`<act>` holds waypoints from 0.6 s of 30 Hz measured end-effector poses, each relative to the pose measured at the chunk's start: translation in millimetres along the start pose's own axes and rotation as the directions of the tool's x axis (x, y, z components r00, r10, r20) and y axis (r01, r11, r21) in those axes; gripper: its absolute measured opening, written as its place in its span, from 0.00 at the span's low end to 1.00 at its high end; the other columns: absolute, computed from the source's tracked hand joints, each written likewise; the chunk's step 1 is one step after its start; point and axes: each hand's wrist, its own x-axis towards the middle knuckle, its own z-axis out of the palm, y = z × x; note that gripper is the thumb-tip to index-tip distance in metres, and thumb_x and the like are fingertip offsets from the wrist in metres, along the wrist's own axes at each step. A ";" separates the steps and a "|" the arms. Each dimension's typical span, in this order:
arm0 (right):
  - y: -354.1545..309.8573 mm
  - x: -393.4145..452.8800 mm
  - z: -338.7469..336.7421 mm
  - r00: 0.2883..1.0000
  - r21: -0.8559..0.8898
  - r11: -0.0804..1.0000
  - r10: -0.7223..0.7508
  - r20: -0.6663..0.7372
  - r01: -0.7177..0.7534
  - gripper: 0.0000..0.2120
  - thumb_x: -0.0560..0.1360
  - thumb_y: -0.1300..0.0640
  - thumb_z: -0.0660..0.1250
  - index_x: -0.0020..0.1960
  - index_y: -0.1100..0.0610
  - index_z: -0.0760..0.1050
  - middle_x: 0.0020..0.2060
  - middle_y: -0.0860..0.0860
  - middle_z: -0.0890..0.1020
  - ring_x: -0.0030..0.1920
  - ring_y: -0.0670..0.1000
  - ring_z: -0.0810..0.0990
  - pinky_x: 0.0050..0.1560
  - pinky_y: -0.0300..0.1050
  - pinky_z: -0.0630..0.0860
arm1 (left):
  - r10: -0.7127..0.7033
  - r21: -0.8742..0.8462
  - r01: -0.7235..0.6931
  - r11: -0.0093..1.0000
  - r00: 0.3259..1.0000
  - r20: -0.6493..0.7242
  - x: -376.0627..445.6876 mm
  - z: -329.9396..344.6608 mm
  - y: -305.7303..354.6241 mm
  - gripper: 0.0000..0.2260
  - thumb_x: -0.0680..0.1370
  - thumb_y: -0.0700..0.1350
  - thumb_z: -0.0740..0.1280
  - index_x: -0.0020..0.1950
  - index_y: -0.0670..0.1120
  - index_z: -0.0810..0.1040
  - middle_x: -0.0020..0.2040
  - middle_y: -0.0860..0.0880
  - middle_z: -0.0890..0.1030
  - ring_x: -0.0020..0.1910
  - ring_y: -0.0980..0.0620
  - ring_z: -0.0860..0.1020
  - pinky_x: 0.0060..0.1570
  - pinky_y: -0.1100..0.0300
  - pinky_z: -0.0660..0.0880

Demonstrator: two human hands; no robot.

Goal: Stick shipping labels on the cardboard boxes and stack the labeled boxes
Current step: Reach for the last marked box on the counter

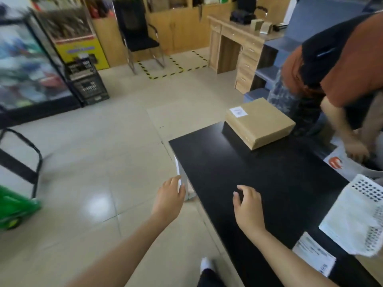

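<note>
A flat brown cardboard box [262, 123] lies at the far end of the black table [259, 183], with a small white label [238, 112] stuck near its far left corner. A sheet of shipping labels [314, 253] lies on the table at the near right. My left hand [170, 198] hovers over the floor just left of the table's edge, fingers relaxed and holding nothing. My right hand [247, 206] hovers above the table's near part, fingers loosely curled and empty. Both hands are well short of the box.
A white perforated basket [356, 216] sits at the table's right edge. Another person in an orange shirt [339, 65] bends over at the far right, a hand in a white bin [369, 172]. A green cart [14, 208] stands on the floor at left.
</note>
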 end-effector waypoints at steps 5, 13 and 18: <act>-34.1 70.3 43.4 0.995 -0.004 0.999 -0.041 0.085 0.042 0.15 0.80 0.53 0.60 0.65 0.54 0.72 0.60 0.48 0.76 0.64 0.46 0.69 0.59 0.40 0.70 | -0.073 -0.003 0.073 0.997 0.997 -0.013 62.6 -20.4 -27.7 0.19 0.83 0.49 0.54 0.73 0.46 0.66 0.71 0.47 0.70 0.70 0.48 0.68 0.69 0.55 0.62; -80.0 167.1 85.9 0.990 0.006 0.999 -0.038 0.135 0.038 0.15 0.81 0.53 0.60 0.65 0.55 0.72 0.61 0.49 0.76 0.65 0.47 0.68 0.58 0.37 0.67 | -0.085 0.007 0.085 0.996 0.996 0.002 172.1 -57.1 -39.3 0.19 0.83 0.50 0.54 0.73 0.46 0.66 0.71 0.48 0.71 0.69 0.48 0.68 0.69 0.55 0.62; -107.0 212.1 119.5 0.995 0.027 0.998 0.057 0.087 -0.059 0.16 0.81 0.53 0.59 0.66 0.56 0.71 0.62 0.49 0.75 0.66 0.48 0.69 0.61 0.40 0.68 | 0.048 0.045 -0.051 0.998 0.996 0.079 252.9 -69.4 -43.0 0.19 0.83 0.51 0.53 0.73 0.47 0.66 0.71 0.49 0.70 0.70 0.49 0.67 0.69 0.57 0.60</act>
